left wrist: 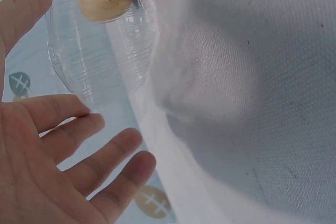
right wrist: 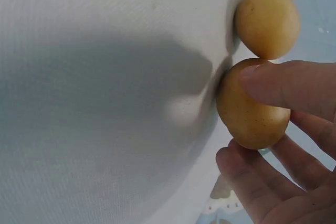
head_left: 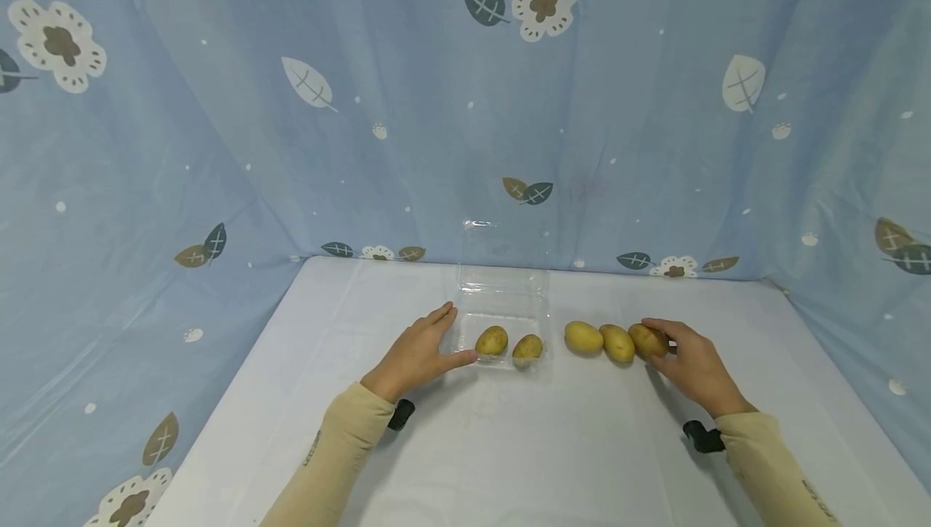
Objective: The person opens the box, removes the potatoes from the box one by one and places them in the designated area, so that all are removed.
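Observation:
A clear plastic box (head_left: 509, 318) with its lid raised at the back stands on the white table. Two potatoes lie inside, one potato (head_left: 492, 340) on the left and another potato (head_left: 528, 347) on the right. My left hand (head_left: 417, 355) is at the box's left side, fingers spread and fairly straight, fingertips right at its edge. My right hand (head_left: 694, 367) grips the rightmost potato (right wrist: 247, 111) of a row, thumb on its near side and fingers round the far side. Beside it in the row are a middle potato (head_left: 617, 344) and a paler potato (head_left: 583, 338).
The white table (head_left: 553, 454) ends at a blue patterned curtain (head_left: 407, 107) that rises behind and along both sides. The box's upright transparent lid (head_left: 502, 248) overlaps the curtain's lower edge in the head view.

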`<state>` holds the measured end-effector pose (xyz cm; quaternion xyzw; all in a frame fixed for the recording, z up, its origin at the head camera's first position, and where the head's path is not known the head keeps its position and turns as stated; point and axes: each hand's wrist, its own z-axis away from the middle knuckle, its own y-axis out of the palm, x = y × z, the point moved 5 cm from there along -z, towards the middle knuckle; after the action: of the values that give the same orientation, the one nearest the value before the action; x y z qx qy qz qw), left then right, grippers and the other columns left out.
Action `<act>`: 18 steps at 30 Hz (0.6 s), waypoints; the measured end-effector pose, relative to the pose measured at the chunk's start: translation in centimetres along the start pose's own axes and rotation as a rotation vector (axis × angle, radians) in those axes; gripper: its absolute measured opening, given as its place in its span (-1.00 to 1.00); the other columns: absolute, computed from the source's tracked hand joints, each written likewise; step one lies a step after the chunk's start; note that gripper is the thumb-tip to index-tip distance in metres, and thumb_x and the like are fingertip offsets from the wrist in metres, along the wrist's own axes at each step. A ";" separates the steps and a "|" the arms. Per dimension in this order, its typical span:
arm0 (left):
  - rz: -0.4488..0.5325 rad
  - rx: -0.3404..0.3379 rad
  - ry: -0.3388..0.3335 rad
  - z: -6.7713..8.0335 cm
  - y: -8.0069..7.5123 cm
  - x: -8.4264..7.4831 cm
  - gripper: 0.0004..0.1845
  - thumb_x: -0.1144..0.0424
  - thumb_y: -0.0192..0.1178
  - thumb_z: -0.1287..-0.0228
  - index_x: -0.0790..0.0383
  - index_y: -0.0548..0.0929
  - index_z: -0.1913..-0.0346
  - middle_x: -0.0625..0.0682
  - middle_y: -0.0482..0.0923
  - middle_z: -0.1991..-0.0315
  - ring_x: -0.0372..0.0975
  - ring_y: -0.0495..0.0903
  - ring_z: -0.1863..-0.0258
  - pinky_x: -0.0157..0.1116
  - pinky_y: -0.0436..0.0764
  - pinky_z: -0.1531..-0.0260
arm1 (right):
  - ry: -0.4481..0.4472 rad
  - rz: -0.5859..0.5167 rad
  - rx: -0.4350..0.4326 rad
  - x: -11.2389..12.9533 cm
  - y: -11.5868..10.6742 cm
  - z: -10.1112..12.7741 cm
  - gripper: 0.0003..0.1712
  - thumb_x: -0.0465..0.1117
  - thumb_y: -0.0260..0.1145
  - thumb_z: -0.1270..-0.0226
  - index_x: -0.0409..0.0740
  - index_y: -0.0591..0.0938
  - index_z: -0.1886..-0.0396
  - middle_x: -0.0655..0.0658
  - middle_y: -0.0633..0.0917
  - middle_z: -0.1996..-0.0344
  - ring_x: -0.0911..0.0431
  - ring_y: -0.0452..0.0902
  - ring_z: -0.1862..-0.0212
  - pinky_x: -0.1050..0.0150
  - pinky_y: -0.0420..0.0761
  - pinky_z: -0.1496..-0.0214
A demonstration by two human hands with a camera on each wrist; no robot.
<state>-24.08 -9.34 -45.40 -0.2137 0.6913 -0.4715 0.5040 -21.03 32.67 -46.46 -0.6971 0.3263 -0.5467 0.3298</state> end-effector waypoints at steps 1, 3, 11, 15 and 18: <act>0.004 -0.003 0.004 0.0 0.0 -0.1 0.03 -0.34 0.27 -0.26 0.37 0.26 -0.52 0.15 0.14 -0.57 0.08 0.23 -0.49 0.02 0.26 -0.44 | -0.002 0.005 0.000 0.0 0.0 0.0 -0.32 -0.45 0.49 -0.15 -0.36 0.53 -0.30 -0.47 0.55 -0.20 -0.33 0.49 -0.17 -0.22 0.59 -0.10; -0.001 0.001 0.000 0.0 0.0 -0.1 0.04 -0.35 0.26 -0.26 0.37 0.25 -0.53 0.14 0.13 -0.57 0.07 0.22 -0.50 0.01 0.26 -0.44 | -0.001 0.015 -0.001 0.1 0.0 -0.1 -0.31 -0.46 0.50 -0.13 -0.38 0.52 -0.30 -0.49 0.54 -0.19 -0.34 0.49 -0.17 -0.22 0.59 -0.10; -0.008 0.007 -0.016 0.0 0.1 0.0 0.05 -0.37 0.26 -0.25 0.34 0.24 -0.54 0.10 0.11 -0.58 0.04 0.20 -0.51 -0.01 0.23 -0.46 | 0.014 0.041 -0.038 0.0 -0.1 0.1 -0.33 -0.42 0.52 -0.12 -0.44 0.54 -0.26 -0.53 0.58 -0.11 -0.34 0.61 -0.01 -0.18 0.66 0.02; -0.019 0.008 -0.012 0.0 0.1 0.1 0.05 -0.38 0.24 -0.25 0.33 0.24 -0.54 0.10 0.11 -0.58 0.04 0.20 -0.51 0.00 0.24 -0.45 | 0.051 0.012 -0.063 -0.2 -0.2 0.4 -0.34 -0.30 0.53 -0.18 -0.44 0.54 -0.25 -0.52 0.61 -0.08 -0.33 0.66 0.05 -0.14 0.69 0.08; -0.025 0.014 -0.011 -0.1 0.1 0.1 0.05 -0.39 0.22 -0.26 0.33 0.24 -0.55 0.10 0.10 -0.59 0.04 0.19 -0.51 0.01 0.24 -0.45 | 0.079 -0.006 -0.079 -0.3 -0.4 0.6 -0.33 -0.21 0.53 -0.22 -0.43 0.54 -0.25 -0.50 0.62 -0.08 -0.32 0.67 0.04 -0.11 0.71 0.10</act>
<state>-24.19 -9.35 -45.59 -0.2214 0.6824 -0.4817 0.5033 -20.49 33.16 -46.41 -0.6883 0.3585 -0.5615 0.2872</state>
